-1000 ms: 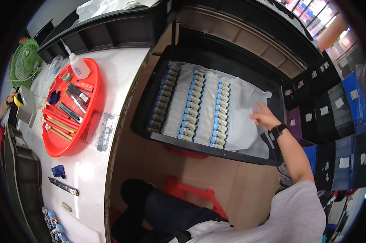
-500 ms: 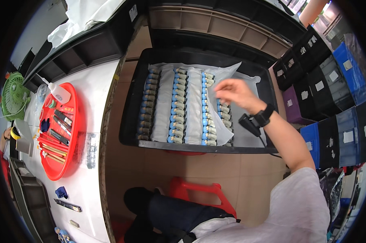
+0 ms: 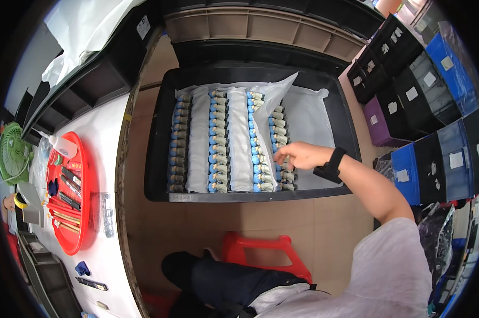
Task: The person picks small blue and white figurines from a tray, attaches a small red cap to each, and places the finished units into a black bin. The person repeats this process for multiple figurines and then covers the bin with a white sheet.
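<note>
My right hand [image 3: 299, 155], with a black band at the wrist, is over the right part of a black crate [image 3: 207, 197]. Its fingers are bent and drawn together at the fourth row of small figurines [image 3: 278, 130], beside the edge of a thin white sheet [image 3: 266, 146]. Whatever is between the fingertips is too small to make out. Blue-and-cream figurines lie in several rows, with folded white sheets [image 3: 199, 138] between them. The sheet by my hand partly covers the third row, and its far corner stands up. My left hand is out of view.
A white table [image 3: 104, 164] on the left bears a red tray [image 3: 85, 212] with a white bottle [image 3: 63, 146], brushes and pens. Beyond stands a green fan [image 3: 14, 146]. Stacked bins [image 3: 409, 175] line the right side. A red stool [image 3: 260, 243] is below the crate.
My right hand has come down and nearer to me, from above the raised sheet to the near part of the fourth row. The whole view has shifted a little.
</note>
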A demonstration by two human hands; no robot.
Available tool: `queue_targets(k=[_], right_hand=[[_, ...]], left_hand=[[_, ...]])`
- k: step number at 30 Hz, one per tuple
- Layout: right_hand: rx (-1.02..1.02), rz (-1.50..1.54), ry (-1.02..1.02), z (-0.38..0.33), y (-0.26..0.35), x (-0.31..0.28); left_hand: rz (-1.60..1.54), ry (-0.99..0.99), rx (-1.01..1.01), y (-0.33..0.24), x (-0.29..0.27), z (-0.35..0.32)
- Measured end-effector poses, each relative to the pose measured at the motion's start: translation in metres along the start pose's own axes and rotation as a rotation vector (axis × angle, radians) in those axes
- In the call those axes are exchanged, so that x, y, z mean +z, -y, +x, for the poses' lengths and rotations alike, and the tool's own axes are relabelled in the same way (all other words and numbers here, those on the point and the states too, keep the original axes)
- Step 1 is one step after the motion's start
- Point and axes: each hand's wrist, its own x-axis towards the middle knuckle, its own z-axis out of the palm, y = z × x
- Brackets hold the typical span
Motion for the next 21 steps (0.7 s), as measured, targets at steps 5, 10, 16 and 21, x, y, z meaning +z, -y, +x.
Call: queue_targets(k=[5,10,16,21], right_hand=[[0.218,-0.494,0.143,0.000,-0.007,0.010],[0.249,-0.481,0.196,-0.004,-0.004,0.021],[0.054,-0.508,-0.150,0.009,-0.029,0.019],[-0.031,-0.499,-0.167,0.021,-0.063,0.021]], left_hand=[[0.010,-0.020,0.052,0.003,0.002,-0.001],[-0.059,-0.039,-0.030,-0.003,0.003,-0.002],[-0.014,-0.036,-0.025,-0.002,0.001,-0.004],[-0.061,-0.060,-0.059,-0.001,0.004,-0.004]])
